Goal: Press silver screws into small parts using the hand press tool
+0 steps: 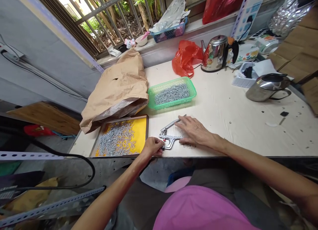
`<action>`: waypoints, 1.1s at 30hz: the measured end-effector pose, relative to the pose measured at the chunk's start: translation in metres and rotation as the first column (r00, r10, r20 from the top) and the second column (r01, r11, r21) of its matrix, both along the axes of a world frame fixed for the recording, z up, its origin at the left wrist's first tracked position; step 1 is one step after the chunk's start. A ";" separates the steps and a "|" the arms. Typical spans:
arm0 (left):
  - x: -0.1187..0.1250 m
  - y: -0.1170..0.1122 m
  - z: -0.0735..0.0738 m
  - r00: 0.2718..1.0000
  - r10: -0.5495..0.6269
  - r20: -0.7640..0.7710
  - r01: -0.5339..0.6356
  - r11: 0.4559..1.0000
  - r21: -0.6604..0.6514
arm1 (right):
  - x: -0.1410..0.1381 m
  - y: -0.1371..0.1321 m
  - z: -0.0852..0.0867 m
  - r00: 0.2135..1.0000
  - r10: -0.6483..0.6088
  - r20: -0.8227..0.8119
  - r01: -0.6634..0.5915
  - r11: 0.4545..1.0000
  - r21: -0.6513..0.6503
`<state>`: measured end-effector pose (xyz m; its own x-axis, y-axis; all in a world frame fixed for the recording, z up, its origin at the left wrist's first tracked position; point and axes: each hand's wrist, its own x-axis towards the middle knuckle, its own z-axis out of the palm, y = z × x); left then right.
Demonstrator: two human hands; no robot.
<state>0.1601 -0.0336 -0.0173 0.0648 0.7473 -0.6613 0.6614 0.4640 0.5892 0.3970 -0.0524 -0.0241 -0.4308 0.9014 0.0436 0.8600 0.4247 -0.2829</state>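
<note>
Locate the silver metal hand pliers (168, 137) on the cream surface (216, 107), close to its near edge, handles spread. Left hand (152, 146): fingertips pinched at the pliers' head; whether they grip a small part cannot be told at this size. Right hand (195, 130): loosely curved over the handles, not clenched. The step in hand appears to be positioning work at the head; the next move likely calls for steady alignment there before any squeeze. At 9 o'clock, a shallow brown-rimmed tray with a yellow base (140, 132) carries loose silver metal pieces (113, 140) and limits travel. At 12 o'clock, a perforated green plastic basket (194, 91) bounds forward reach. Open room lies toward 3 o'clock; a black-lidded steel jug (259, 89) stands farther off at 2 o'clock.
</note>
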 end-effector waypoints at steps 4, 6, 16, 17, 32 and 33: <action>0.003 -0.001 0.003 0.999 -0.010 -0.040 0.011 1.000 0.012 | 0.008 0.025 -0.002 0.993 0.071 0.098 -0.065 0.996 -0.066; 0.004 -0.002 0.004 0.999 0.002 -0.048 -0.001 1.000 0.005 | 0.008 0.031 -0.005 0.984 0.126 0.124 -0.115 0.989 -0.094; 0.003 -0.001 0.000 0.999 -0.016 -0.049 0.017 1.000 0.017 | 0.006 0.026 -0.003 0.986 0.139 0.096 -0.132 0.988 -0.073; 0.003 -0.001 0.000 0.999 -0.012 -0.047 0.013 1.000 0.018 | 0.005 0.026 -0.002 0.986 0.137 0.094 -0.131 0.989 -0.073; 0.004 -0.018 -0.001 0.998 0.047 -0.049 -0.049 0.998 -0.041 | 0.005 0.002 -0.030 0.991 0.131 0.021 -0.132 0.982 0.137; 0.003 -0.023 -0.001 0.998 0.013 -0.059 -0.015 1.000 -0.023 | 0.007 0.003 -0.039 0.989 0.149 0.000 -0.147 0.975 0.167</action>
<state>0.1633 -0.0563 -0.0181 0.0146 0.7322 -0.6809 0.6882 0.4867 0.5381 0.4044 -0.0497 -0.0633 -0.5576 0.8071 0.1938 0.7807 0.5893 -0.2079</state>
